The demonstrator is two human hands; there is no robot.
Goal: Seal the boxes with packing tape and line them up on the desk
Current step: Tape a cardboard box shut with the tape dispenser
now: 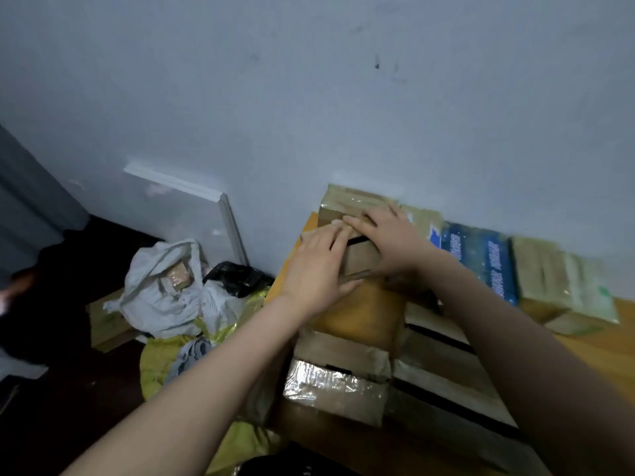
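A small brown cardboard box [360,261] sits on the wooden desk [604,345] near its far left corner, with a dark gap showing between its top flaps. My left hand [318,269] lies on the box's left side and top, fingers flat. My right hand [388,240] presses down on the top from the right, fingers spread over the flaps. Behind it, against the wall, stands a taped box [347,204]. Nearer to me lie a box wrapped in shiny tape [338,386] and a flat box with black stripes [443,365]. No tape roll is visible.
Along the wall to the right stand a blue printed box [481,259] and pale green taped boxes [563,286]. On the floor left of the desk lie a grey bag holding a taped parcel [165,286], black plastic [237,278] and yellow cloth [161,362]. A white board [192,214] leans on the wall.
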